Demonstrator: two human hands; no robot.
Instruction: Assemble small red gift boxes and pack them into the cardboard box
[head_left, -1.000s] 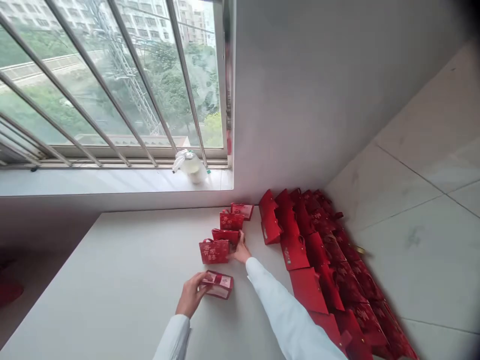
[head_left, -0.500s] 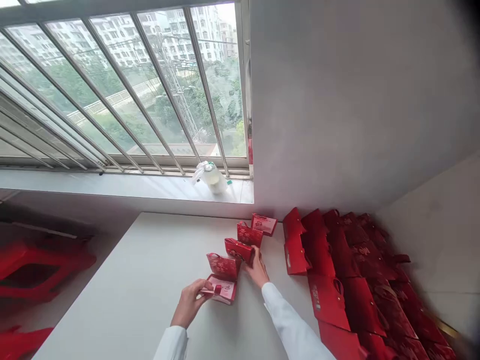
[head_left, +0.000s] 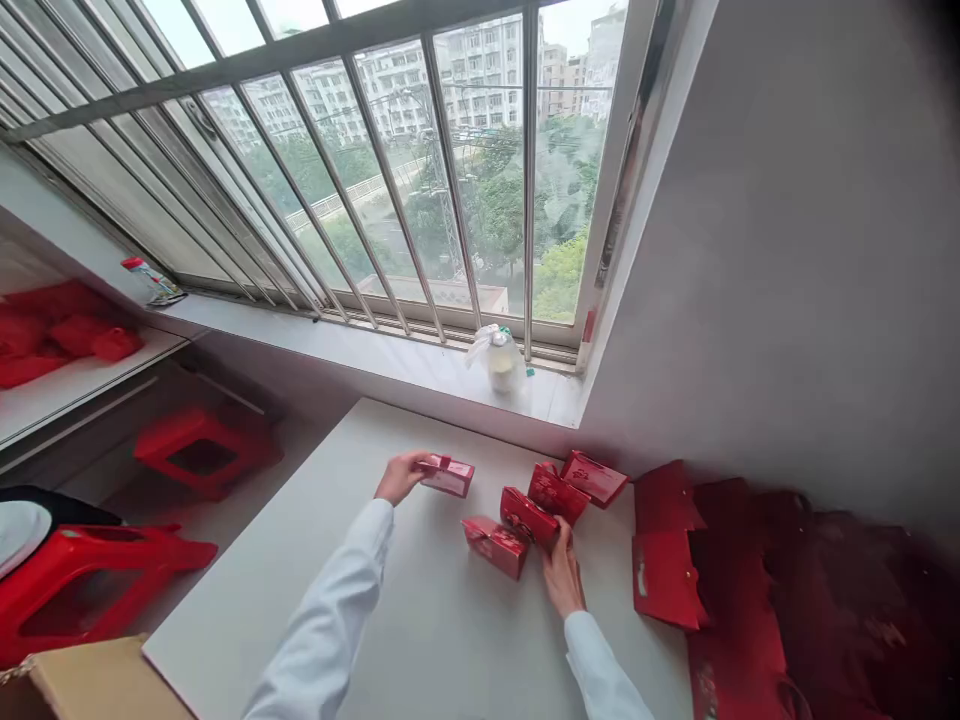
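Observation:
My left hand [head_left: 401, 478] is closed on the left end of a small pink-faced red gift box [head_left: 450, 477], toward the back of the white table [head_left: 420, 620]. With fingers bent round its right end, my right hand [head_left: 564, 572] grips a darker red gift box [head_left: 527, 513] that stands on the table. In front of that one is a red gift box with a gold pattern [head_left: 495, 547]. Behind it are a patterned red gift box [head_left: 559, 492] and, farthest back, a pinkish one [head_left: 595, 478]. My fingertips are partly hidden behind the boxes.
Rows of larger red gift bags [head_left: 666, 580] crowd the table's right side by the wall. A bagged jar [head_left: 504, 362] stands on the windowsill. To the left are red stools [head_left: 206, 445], a cardboard box [head_left: 105, 680] and a second table with red items.
My left hand has moved away to the back left with the pink-faced box, apart from the others. My right hand stays at the darker red box. The view has turned left.

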